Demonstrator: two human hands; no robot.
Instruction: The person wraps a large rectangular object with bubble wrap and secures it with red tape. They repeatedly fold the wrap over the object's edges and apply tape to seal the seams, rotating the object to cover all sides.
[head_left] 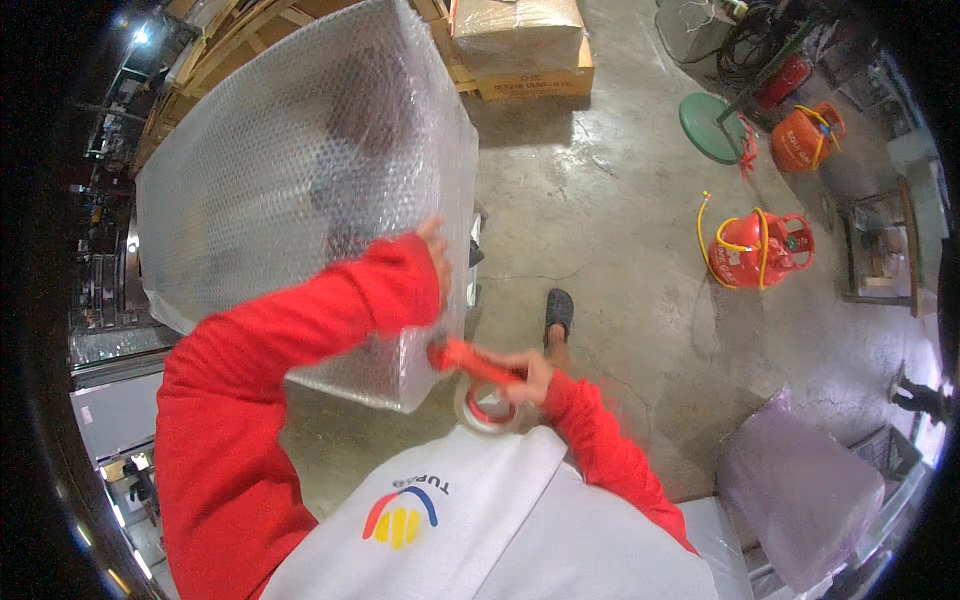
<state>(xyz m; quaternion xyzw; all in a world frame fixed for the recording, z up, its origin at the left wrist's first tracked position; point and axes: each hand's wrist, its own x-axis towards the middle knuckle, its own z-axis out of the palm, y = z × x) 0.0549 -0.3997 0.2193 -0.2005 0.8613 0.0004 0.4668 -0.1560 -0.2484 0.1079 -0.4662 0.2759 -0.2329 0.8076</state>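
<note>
A large boxy item in bubble wrap (270, 170) stands on the floor at my left. My left hand (436, 250) touches its right edge, fingers stretched along the wrap and partly hidden by the red sleeve. In front of my body my right hand (530, 378) grips a red tape dispenser (475, 360) that carries a roll of tape (485, 408). The dispenser's front end is close to the wrap's lower right corner; whether tape runs between them I cannot tell. Slight motion blur covers the right hand.
Cartons (530, 80) sit beyond the wrapped item, beside wooden crating (240, 50). On the right stand a red gas cylinder (750, 252) with a yellow hose, an orange cylinder (800, 140) and a green round base (712, 128). A plastic-wrapped object (800, 490) is at the lower right.
</note>
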